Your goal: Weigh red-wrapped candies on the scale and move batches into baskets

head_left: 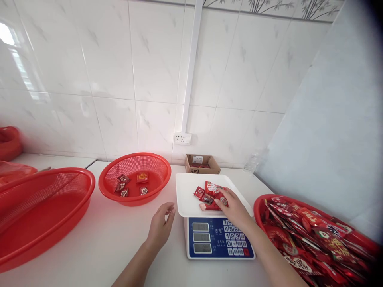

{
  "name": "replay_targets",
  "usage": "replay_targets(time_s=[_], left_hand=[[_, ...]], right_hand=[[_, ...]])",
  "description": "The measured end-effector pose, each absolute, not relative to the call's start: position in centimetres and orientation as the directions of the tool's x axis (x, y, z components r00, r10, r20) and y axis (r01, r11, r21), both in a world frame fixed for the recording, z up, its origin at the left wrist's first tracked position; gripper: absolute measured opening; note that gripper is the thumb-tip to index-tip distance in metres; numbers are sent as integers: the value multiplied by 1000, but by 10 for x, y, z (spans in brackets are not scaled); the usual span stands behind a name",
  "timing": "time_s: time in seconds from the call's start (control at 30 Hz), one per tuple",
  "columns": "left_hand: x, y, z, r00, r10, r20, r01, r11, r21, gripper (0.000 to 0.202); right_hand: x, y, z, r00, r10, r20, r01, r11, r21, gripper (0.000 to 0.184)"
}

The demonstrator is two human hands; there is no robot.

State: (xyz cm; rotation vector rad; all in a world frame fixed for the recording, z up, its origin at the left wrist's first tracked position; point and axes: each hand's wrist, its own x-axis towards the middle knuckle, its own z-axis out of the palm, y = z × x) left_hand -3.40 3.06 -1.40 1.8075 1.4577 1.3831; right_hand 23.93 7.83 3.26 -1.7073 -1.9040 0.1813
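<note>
My right hand (232, 204) is over the white pan (186, 191) of a digital scale (220, 239). Its thumb and fingers close round a red packet (222, 197) at the right of a small pile. Other small red snack packets (207, 198) lie beside it on the pan, partly overlapping. Just left of the scale, my left hand (162, 224) hovers above the white table with fingers loosely curved and a gap by the thumb. Nothing is in it. The digits on the scale's displays are too faint to read.
A round red basket (136, 202) holds several small packets. Further left stands a larger red basket (44, 239). At the right, a red basket (257, 211) is heaped with red packets. Behind the scale are a small cardboard box (194, 169) and a clear glass (250, 163).
</note>
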Motion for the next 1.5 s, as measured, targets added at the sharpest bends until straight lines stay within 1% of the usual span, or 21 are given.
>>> replay_targets(time_s=[0.07, 0.13, 0.3, 0.43, 0.53, 0.73, 0.83, 0.93, 1.07, 1.17, 1.3, 1.4, 1.5], left_hand=[[-34, 31, -14, -54, 902, 429, 470, -356, 808, 26], [-34, 31, -14, -56, 900, 431, 474, -356, 806, 26], [-34, 31, -14, -61, 898, 436, 475, -358, 804, 25], [-35, 30, -13, -64, 900, 431, 477, -351, 805, 26], [-35, 30, -13, -57, 902, 428, 476, -353, 806, 26], [-34, 31, -14, -50, 903, 426, 481, -353, 803, 27], [-34, 31, -14, -43, 904, 425, 483, -353, 801, 27], [-34, 31, -14, -35, 907, 420, 487, -352, 800, 27], [-34, 31, -13, -39, 909, 414, 478, -347, 807, 28], [-34, 30, -13, -35, 914, 403, 468, -341, 815, 28], [-34, 30, -13, -32, 918, 396, 466, -336, 818, 27], [-34, 30, -13, -36, 919, 392, 463, -332, 822, 28], [-34, 31, -13, -46, 921, 386, 461, -323, 827, 27]], right_hand=[[238, 81, 32, -47, 968, 246, 864, 163, -476, 53], [234, 83, 33, -83, 973, 217, 863, 179, -472, 49], [229, 84, 37, -105, 972, 210, 858, 196, -475, 43], [226, 86, 40, -54, 978, 202, 853, 150, -499, 45], [224, 88, 38, -66, 971, 228, 853, 173, -492, 48], [216, 92, 39, -96, 972, 214, 882, 183, -435, 47], [205, 88, 48, -129, 968, 217, 914, 201, -353, 49], [190, 80, 57, -231, 960, 159, 924, 268, -272, 53], [181, 71, 60, -299, 950, 92, 918, 312, -243, 55], [183, 66, 60, -296, 948, 120, 916, 318, -245, 52], [191, 64, 59, -262, 948, 179, 919, 302, -252, 52], [196, 63, 57, -246, 954, 168, 925, 283, -252, 48], [202, 61, 53, -258, 945, 204, 906, 309, -288, 47]])
